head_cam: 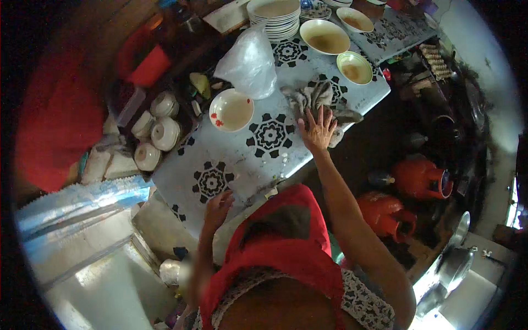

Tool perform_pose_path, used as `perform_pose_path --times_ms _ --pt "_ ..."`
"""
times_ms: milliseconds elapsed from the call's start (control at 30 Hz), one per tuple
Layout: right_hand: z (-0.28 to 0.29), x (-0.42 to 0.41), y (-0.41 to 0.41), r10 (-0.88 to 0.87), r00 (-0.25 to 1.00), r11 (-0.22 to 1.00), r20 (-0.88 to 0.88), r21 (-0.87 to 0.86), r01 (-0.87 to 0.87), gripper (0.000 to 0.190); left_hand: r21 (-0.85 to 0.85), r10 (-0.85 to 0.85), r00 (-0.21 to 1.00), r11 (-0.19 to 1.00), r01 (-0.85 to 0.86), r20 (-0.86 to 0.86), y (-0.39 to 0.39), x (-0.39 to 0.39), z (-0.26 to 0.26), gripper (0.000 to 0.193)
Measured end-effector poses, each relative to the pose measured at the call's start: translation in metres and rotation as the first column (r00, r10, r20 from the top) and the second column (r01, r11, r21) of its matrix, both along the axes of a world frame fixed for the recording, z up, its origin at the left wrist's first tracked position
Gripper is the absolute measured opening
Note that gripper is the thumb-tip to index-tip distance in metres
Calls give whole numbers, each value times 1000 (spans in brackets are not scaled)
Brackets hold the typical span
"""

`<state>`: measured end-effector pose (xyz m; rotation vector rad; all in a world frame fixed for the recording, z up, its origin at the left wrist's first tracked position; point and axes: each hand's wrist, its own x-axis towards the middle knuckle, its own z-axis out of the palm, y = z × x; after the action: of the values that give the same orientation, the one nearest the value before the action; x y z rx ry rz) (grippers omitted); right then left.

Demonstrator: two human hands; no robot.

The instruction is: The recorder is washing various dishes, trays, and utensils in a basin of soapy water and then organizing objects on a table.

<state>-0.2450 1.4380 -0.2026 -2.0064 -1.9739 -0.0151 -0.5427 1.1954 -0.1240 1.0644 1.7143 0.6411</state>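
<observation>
My right hand (317, 131) lies flat on a crumpled grey cloth (309, 97) by the table's near edge, its fingers spread. Over the near left part of the table (243, 165) is my left hand (218, 209), fingers loosely bent, with nothing visible in it. The tabletop is white with a dark floral pattern. Small white crumbs (284, 159) are scattered between my hands. Left of the cloth sits a white bowl (232, 110) with red marks inside. A translucent plastic bag (249, 62) stands against that bowl's far side.
Stacked plates (274, 20) and bowls with brown residue (328, 39) occupy the far end. Several upturned bowls (166, 134) sit beyond the left edge. Two red gas cylinders (416, 177) stand on the floor to my right. Metal pots (456, 264) are at lower right.
</observation>
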Motion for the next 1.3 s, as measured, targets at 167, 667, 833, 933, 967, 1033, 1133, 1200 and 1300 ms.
perform_pose_path --times_ms 167,667,833,933,967,1033,1133,1200,1300 --pt "-6 2 72 92 995 996 -49 26 -90 41 -3 -113 979 994 114 -168 82 6 14 36" --pt "19 -76 275 157 608 979 -778 40 -201 52 -91 60 979 993 -79 -195 144 68 15 30" --pt "-3 -81 267 412 835 909 -364 226 -350 35 -51 107 948 990 -129 -299 142 68 9 26" --pt "-4 -74 263 537 823 842 -187 174 -510 45 181 335 847 941 -284 -412 173 76 20 31" --pt "-3 -69 263 554 800 832 -231 158 -531 43 285 390 785 916 -281 -481 193 81 33 36" --pt "-4 -56 258 567 779 823 -265 141 -551 42 389 449 720 882 -265 -529 233 87 60 41" --pt "-4 -36 203 442 846 897 -298 159 -413 40 327 296 779 937 -125 -552 261 83 75 51" --pt "-5 -29 154 469 831 883 -299 133 -450 40 -149 -250 636 967 208 -731 265 63 56 48" --pt "-3 -21 99 662 667 735 -341 126 -666 42 -14 -298 861 947 321 -411 296 59 36 41"
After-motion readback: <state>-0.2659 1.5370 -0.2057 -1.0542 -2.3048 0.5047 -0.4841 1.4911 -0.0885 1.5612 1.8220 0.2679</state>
